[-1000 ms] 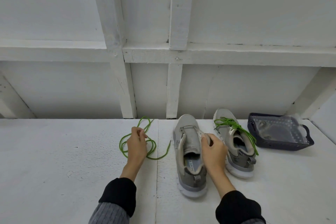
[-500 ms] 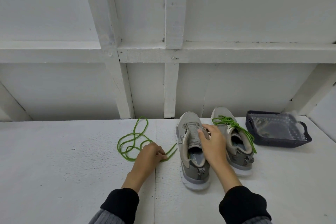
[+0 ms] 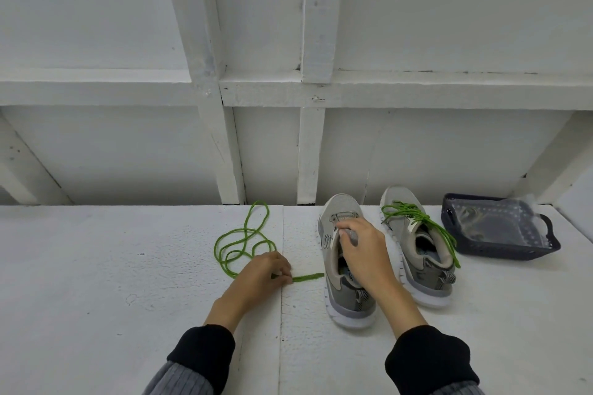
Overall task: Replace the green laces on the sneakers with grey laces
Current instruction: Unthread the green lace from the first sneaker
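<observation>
Two grey sneakers stand side by side on the white surface. The left sneaker [image 3: 340, 221] has no lace; my right hand [image 3: 362, 253] grips its tongue. The right sneaker [image 3: 423, 269] still carries a green lace [image 3: 414, 218], loosened and trailing over its side. A removed green lace [image 3: 244, 240] lies in loose loops left of the shoes. My left hand [image 3: 260, 276] rests on the surface and pinches that lace near its end, which pokes out toward the left sneaker.
A dark blue basket [image 3: 449, 228] holding a clear plastic bag [image 3: 494, 221] sits at the far right behind the shoes. White wooden beams [image 3: 308, 151] and a wall rise directly behind the surface.
My left hand came down from holding the lace up and now lies on the surface with the lace spread out. My right hand shifted up to the left sneaker's tongue.
</observation>
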The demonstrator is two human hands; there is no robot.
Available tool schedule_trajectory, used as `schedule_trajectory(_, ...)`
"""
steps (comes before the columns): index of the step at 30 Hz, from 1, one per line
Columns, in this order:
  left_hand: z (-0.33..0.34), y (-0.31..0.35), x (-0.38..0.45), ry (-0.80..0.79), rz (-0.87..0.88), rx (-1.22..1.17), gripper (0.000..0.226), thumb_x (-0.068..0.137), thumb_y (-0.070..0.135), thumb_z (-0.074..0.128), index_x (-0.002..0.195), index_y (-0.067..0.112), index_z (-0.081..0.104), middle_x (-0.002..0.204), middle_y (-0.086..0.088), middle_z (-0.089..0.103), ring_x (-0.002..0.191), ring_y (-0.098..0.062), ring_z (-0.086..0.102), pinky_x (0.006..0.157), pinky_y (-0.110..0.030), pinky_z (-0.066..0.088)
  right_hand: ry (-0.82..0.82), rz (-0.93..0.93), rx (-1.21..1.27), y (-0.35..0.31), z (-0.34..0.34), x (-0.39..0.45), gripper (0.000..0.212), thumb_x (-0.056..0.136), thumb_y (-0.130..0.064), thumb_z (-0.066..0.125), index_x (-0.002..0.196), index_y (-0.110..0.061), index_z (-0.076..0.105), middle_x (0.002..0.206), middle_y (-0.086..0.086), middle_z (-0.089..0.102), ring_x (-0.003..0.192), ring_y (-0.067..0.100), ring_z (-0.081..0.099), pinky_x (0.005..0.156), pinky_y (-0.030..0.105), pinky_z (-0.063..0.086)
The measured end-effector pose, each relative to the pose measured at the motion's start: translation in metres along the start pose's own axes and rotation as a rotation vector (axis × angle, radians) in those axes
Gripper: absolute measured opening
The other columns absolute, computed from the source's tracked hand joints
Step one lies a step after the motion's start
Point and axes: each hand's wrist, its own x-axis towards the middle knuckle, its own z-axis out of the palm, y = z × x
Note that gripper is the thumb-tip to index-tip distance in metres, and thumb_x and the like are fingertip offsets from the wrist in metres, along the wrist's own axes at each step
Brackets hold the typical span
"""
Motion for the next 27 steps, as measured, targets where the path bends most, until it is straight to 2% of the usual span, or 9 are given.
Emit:
schedule_trajectory(3, 0.006, 0.003, 0.000, 0.049, 0.006, 0.098, 0.015, 0.098, 0.027, 0.055, 0.100, 0.015, 0.064, 0.104, 0.006, 0.058, 0.095, -0.009, 0.051, 0.081, -0.022, 0.045, -0.027, 0.006, -0.001, 0.001, 0.002, 0.000, 0.021, 0.094, -0.009, 0.055, 0.109, -0.012, 0.069, 0.110, -0.003, 0.064, 0.104, 0.011, 0.054, 0.090, 0.018, 0.038)
schedule_trajectory(6, -0.002, 0.016, 0.002, 0.133, -0.058, -0.053, 0.015, 0.103, 0.023, 0.043, 0.094, 0.018, 0.054, 0.088, 0.008, 0.058, 0.081, -0.010, 0.052, 0.071, -0.024, 0.041, -0.065, -0.028, -0.015, -0.001, 0.003, 0.001, 0.026, 0.096, -0.010, 0.050, 0.117, -0.014, 0.065, 0.117, -0.002, 0.062, 0.111, 0.011, 0.053, 0.096, 0.020, 0.038)
schedule_trajectory(11, -0.044, 0.058, 0.022, 0.215, 0.062, -0.238, 0.013, 0.102, 0.020, 0.047, 0.092, 0.025, 0.054, 0.076, 0.011, 0.060, 0.065, -0.009, 0.052, 0.061, -0.019, 0.040, -0.258, -0.133, -0.099, -0.011, 0.001, 0.009, 0.039, 0.102, -0.027, 0.040, 0.140, -0.022, 0.043, 0.138, -0.006, 0.049, 0.130, 0.010, 0.037, 0.111, 0.035, 0.029)
schedule_trajectory(13, -0.060, 0.073, 0.030, 0.211, 0.115, -0.324, 0.013, 0.100, 0.018, 0.052, 0.089, 0.024, 0.057, 0.072, 0.011, 0.060, 0.061, -0.004, 0.049, 0.060, -0.015, 0.039, -0.309, -0.130, -0.189, -0.016, -0.002, 0.012, 0.032, 0.102, -0.036, 0.036, 0.130, -0.029, 0.049, 0.122, -0.005, 0.055, 0.118, 0.013, 0.043, 0.101, 0.038, 0.036)
schedule_trajectory(15, -0.073, 0.084, 0.034, 0.175, 0.123, -0.362, 0.011, 0.099, 0.020, 0.054, 0.090, 0.021, 0.060, 0.070, 0.011, 0.059, 0.061, 0.001, 0.048, 0.062, -0.013, 0.038, -0.283, -0.138, -0.147, -0.021, -0.007, 0.014, 0.022, 0.102, -0.031, 0.035, 0.096, -0.030, 0.055, 0.093, -0.005, 0.056, 0.092, 0.014, 0.049, 0.079, 0.032, 0.041)
schedule_trajectory(19, -0.091, 0.078, 0.037, 0.015, 0.044, -0.329, 0.028, 0.102, 0.038, 0.044, 0.091, 0.024, 0.066, 0.084, 0.001, 0.061, 0.080, -0.007, 0.055, 0.075, -0.025, 0.043, 0.050, 0.027, 0.116, -0.018, -0.034, 0.018, 0.028, 0.101, -0.009, 0.037, 0.077, -0.018, 0.048, 0.065, -0.006, 0.046, 0.056, 0.008, 0.039, 0.050, 0.017, 0.030)
schedule_trajectory(23, -0.111, 0.064, 0.035, 0.123, 0.002, -0.609, 0.038, 0.100, 0.046, 0.042, 0.071, 0.031, 0.060, 0.068, 0.012, 0.042, 0.062, -0.004, 0.038, 0.060, -0.023, 0.031, 0.275, 0.193, 0.124, 0.007, -0.059, 0.019, 0.030, 0.102, -0.012, 0.034, 0.078, -0.007, 0.052, 0.072, 0.010, 0.052, 0.065, 0.020, 0.044, 0.054, 0.030, 0.031)
schedule_trajectory(25, -0.116, 0.067, 0.038, 0.181, 0.005, -0.689, 0.036, 0.102, 0.039, 0.042, 0.072, 0.028, 0.057, 0.063, 0.015, 0.037, 0.059, -0.004, 0.031, 0.056, -0.021, 0.026, 0.185, 0.240, 0.064, 0.019, -0.058, 0.018, 0.027, 0.100, -0.011, 0.039, 0.081, -0.007, 0.058, 0.078, 0.014, 0.059, 0.073, 0.023, 0.051, 0.058, 0.029, 0.035)
schedule_trajectory(27, -0.115, 0.079, 0.039, 0.170, 0.051, -0.616, 0.033, 0.103, 0.033, 0.041, 0.075, 0.022, 0.055, 0.060, 0.018, 0.039, 0.057, 0.000, 0.035, 0.056, -0.017, 0.029, 0.033, 0.231, -0.012, 0.023, -0.054, 0.015, 0.015, 0.097, -0.016, 0.049, 0.101, -0.013, 0.063, 0.099, 0.008, 0.064, 0.097, 0.024, 0.057, 0.075, 0.032, 0.044)
